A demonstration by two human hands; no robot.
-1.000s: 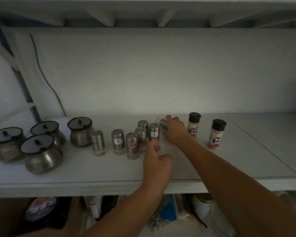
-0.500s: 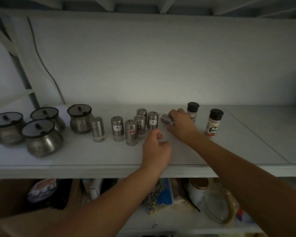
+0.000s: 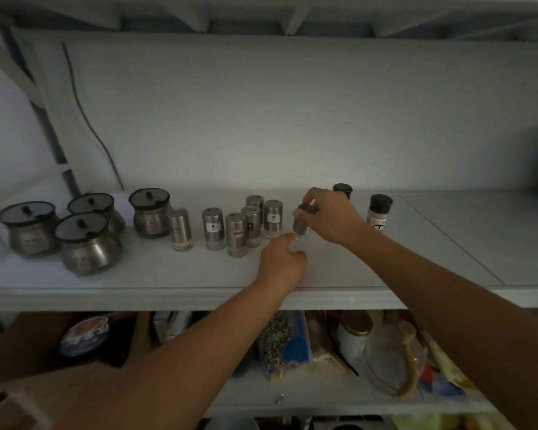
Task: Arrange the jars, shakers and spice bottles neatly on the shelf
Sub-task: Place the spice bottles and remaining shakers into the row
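We've got a steel shaker (image 3: 302, 223) pinched upright in our right hand (image 3: 333, 218), just right of the shaker cluster (image 3: 252, 221) on the shelf (image 3: 168, 274). Left hand (image 3: 281, 259) sits loosely curled, empty, near its base. Next up, probably: set it down in line.

A dark cable (image 3: 84, 116) runs down the pale back wall (image 3: 292, 119) at the left, curving toward the rear of the upper level. Beside it a slanted metal brace (image 3: 48, 131) crosses the corner. Overhead, white ribs (image 3: 295, 21) support the board above. On the lower level sits a bag of mixed grains with a blue panel (image 3: 284, 342), a white container with a gold lid (image 3: 353, 335) just to its right, and a clear glass lid or bowl (image 3: 385, 367), though blur makes that uncertain. At the left stands a cardboard box (image 3: 22, 342) with a dark round tin (image 3: 84, 336) against it.
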